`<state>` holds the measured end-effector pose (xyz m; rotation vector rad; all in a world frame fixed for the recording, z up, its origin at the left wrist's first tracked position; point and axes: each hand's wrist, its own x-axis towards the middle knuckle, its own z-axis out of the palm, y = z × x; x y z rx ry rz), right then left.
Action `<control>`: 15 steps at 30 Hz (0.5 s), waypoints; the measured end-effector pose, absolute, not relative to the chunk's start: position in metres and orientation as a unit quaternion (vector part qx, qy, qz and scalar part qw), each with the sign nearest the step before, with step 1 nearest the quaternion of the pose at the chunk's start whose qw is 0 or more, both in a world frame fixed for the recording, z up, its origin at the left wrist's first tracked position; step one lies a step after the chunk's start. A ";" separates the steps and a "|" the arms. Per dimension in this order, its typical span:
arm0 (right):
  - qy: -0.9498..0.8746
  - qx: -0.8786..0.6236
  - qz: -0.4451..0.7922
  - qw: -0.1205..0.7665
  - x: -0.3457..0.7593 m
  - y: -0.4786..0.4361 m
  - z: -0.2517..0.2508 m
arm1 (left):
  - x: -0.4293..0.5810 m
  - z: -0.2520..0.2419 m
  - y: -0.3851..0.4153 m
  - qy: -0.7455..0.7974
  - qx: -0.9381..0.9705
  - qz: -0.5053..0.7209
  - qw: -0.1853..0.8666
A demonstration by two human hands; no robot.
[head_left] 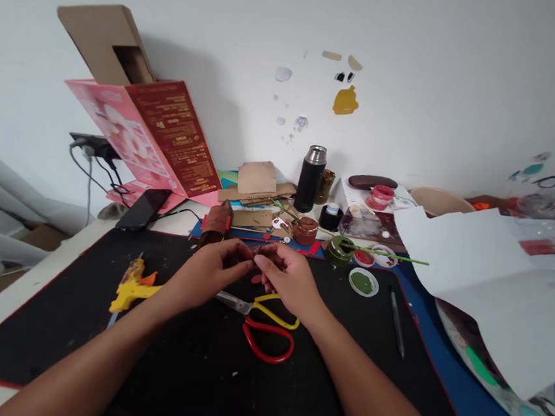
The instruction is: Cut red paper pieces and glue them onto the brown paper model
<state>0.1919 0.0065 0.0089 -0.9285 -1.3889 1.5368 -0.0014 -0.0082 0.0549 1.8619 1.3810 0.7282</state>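
Note:
My left hand (213, 269) and my right hand (289, 276) meet above the middle of the black mat (183, 369), fingertips pinched together. Between them is a small dark reddish-brown piece, mostly hidden by the fingers, whose kind I cannot make out. Just below the hands lie scissors (269, 341) with one yellow and one red handle, their blades partly behind my left hand. A small reddish flat piece (256, 278) rests on the mat beneath the fingers. To the left of my left hand is a yellow glue gun (131, 287) with an orange trigger.
Behind the hands stand a black flask (310, 180), a brown paint jar (305, 230) and a green paint jar (339, 250) with a brush across it. A green-smeared lid (363, 282) and a pen (397, 322) lie right. A phone (143, 209), cardboard scraps (257, 178) and white paper (479, 253) surround the mat.

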 end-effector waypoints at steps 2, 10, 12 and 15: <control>-0.554 -0.371 0.615 0.421 0.191 0.006 0.008 | -0.001 0.051 -0.009 0.536 0.716 0.282 0.347; -0.517 -0.365 0.656 0.411 0.193 0.009 0.009 | -0.013 0.053 -0.006 0.548 0.708 0.286 0.341; -0.505 -0.363 0.671 0.404 0.194 0.009 0.010 | -0.020 0.057 -0.003 0.560 0.695 0.310 0.328; -0.498 -0.365 0.686 0.384 0.195 0.008 0.009 | -0.025 0.060 -0.001 0.556 0.679 0.337 0.341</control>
